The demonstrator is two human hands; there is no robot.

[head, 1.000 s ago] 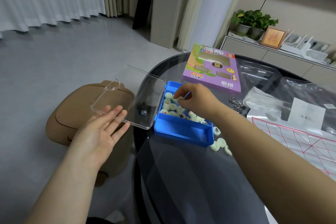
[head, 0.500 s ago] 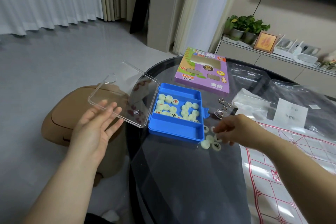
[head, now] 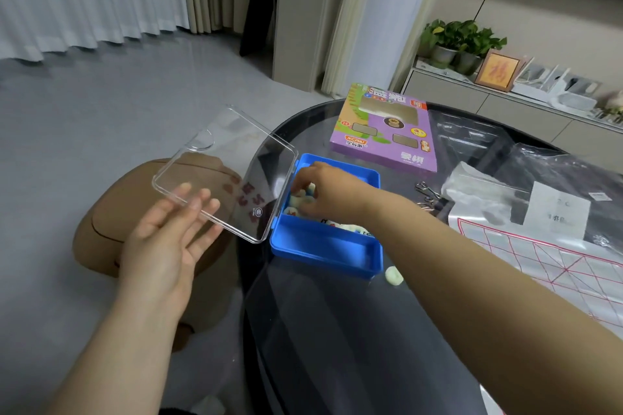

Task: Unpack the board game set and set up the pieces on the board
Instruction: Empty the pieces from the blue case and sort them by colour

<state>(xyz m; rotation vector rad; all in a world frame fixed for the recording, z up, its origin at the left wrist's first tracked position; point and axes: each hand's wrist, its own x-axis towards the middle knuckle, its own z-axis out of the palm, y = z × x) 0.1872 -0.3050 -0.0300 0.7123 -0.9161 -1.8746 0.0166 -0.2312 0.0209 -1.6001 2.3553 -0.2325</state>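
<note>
So, right hand (head: 323, 192) is down in the blue box (head: 323, 251), fingers curled round some pale pieces (head: 306, 196) (can't count them). The left hand (head: 168, 236) is spread flat against the open clear lid (head: 229, 165). One stray piece (head: 393, 276) sits on the worktop (head: 337, 347) just beside the box, red-lined board (head: 556, 266) further right.

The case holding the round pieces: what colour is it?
The case is blue, its lid clear; head view.

Blue rectangular plastic case (head: 323, 253); pale green round pieces (head: 393, 276); purple cardboard box (head: 387, 145); white sheet with red grid lines (head: 553, 266).
</note>
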